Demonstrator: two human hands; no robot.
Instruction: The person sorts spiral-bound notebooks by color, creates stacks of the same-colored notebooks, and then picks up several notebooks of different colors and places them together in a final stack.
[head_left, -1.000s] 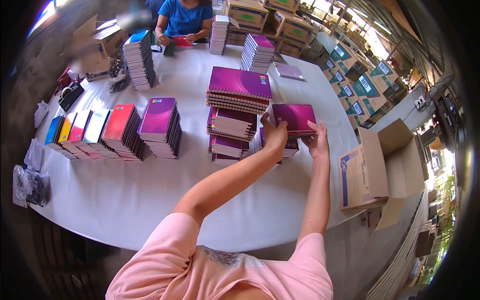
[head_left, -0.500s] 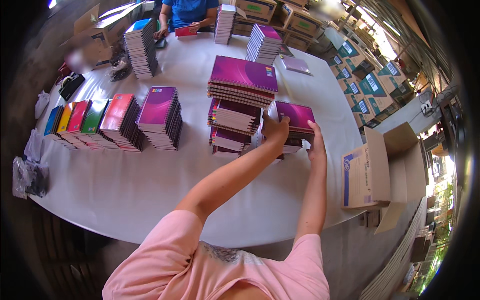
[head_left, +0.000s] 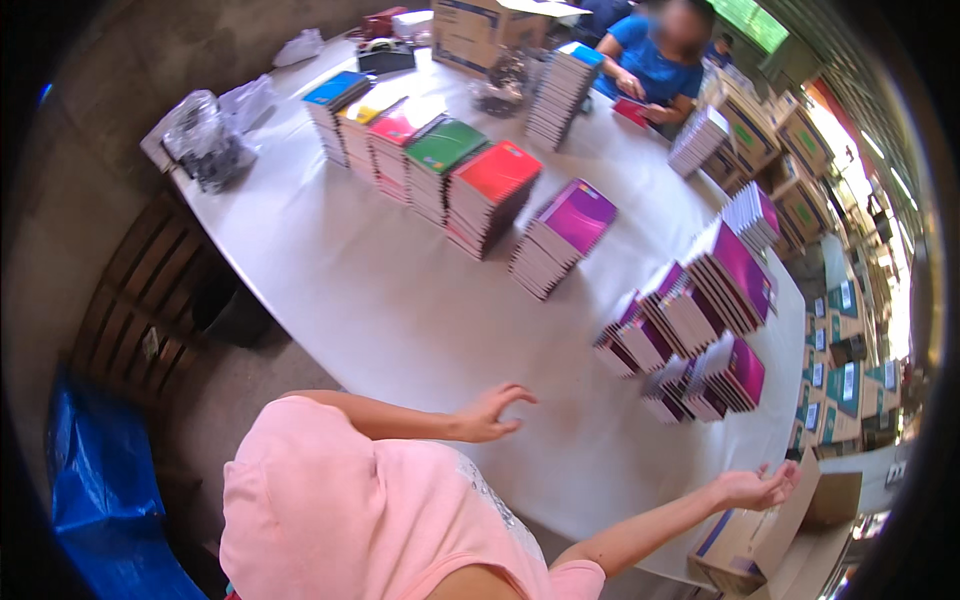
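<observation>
- At the upper left of centre, a row of coloured notebook stacks (head_left: 443, 148) is lined up on the white desk (head_left: 390, 300).
- Mid-frame, the left hand (head_left: 495, 412) is held over the desk, its thumb and fingers apart.
- Above and right of it, a purple-topped stack (head_left: 565, 235) is placed.
- At right, purple notebook piles (head_left: 690, 315) are grouped.
- At lower right, the right hand (head_left: 762, 487) is turned palm upward, fingers loosely curled around nothing, near an open carton (head_left: 745, 545).
</observation>
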